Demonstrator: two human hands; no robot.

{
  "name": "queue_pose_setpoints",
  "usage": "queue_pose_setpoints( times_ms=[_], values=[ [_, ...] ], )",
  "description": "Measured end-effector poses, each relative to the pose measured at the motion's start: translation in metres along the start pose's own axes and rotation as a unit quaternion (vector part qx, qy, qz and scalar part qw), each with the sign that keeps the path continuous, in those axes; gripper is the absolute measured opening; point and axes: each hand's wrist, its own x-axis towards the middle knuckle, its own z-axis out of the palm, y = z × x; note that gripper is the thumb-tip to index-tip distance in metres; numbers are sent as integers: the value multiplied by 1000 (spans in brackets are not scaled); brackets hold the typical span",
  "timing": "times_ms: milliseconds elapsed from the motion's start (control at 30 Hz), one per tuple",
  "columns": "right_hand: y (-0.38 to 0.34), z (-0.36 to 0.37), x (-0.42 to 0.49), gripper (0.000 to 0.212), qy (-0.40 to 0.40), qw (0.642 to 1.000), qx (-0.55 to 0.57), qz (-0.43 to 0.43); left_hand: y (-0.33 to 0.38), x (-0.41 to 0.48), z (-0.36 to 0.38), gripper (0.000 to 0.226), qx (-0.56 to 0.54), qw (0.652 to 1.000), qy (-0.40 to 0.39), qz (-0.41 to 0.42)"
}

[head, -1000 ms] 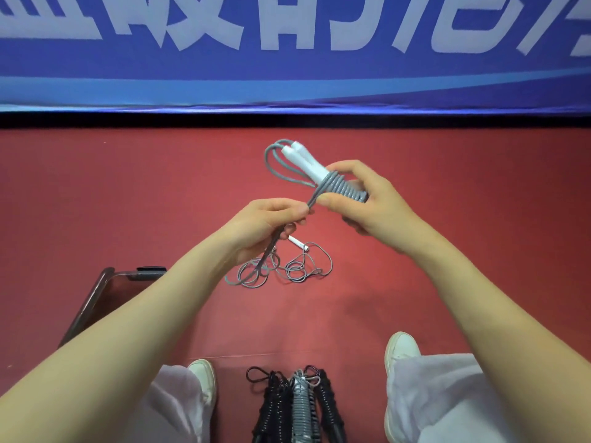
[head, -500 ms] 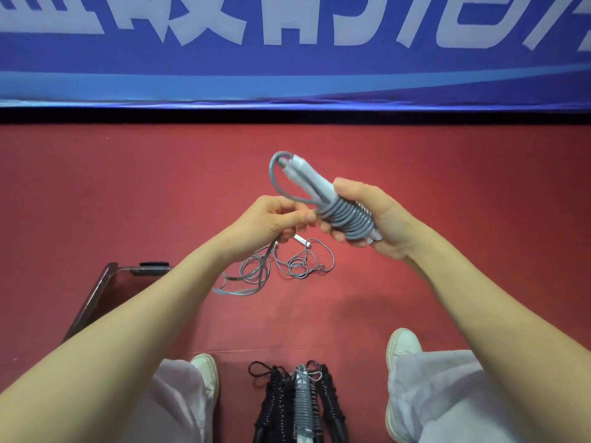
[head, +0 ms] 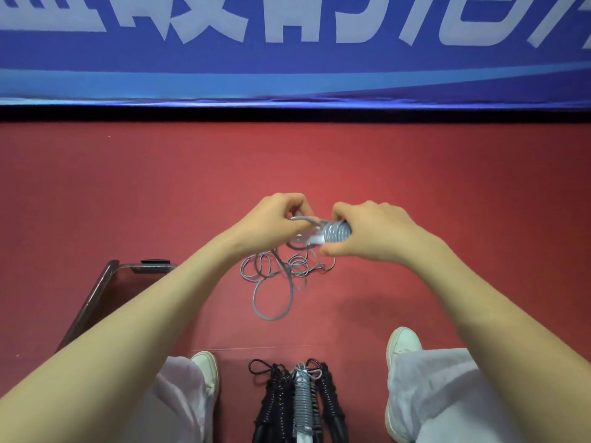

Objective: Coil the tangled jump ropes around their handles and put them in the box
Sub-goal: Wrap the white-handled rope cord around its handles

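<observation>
Clamps coiled handles (head: 335,233) mid-frame in right hand (head: 371,231) to steady them; pinches grey rope (head: 302,219) in left hand (head: 275,219), feeding wraps.

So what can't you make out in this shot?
Head view throughout.
Handles of the grey rope: mostly hidden by the left hand and right hand, and blurred.
Box: the left forearm covers most of it; contents unseen.
Coiled ropes between the shoes: cut off by the bottom edge.
Banner lettering: cut off by the top edge.
</observation>
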Motion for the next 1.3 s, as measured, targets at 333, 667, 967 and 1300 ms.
queue_pose_setpoints(
  times_ms=[333, 667, 967, 1300],
  values=[
    [13, 5, 14, 50, 241, 970, -22, 37, 14, -5, 6, 26, -93, 991, 78, -55],
    [12, 12, 23, 49, 324, 944, 53, 36, 14, -5, 7, 27, -210, 965, 145, -66],
    [15, -2, 16, 33, 302, 881, 363, -28, 11, -1, 2, 21, -459, 873, -46, -160],
    [8, -1, 14, 30, 247, 825, 498, -99, 10, 4, 7, 21, -388, 919, 63, -36]
  ],
)
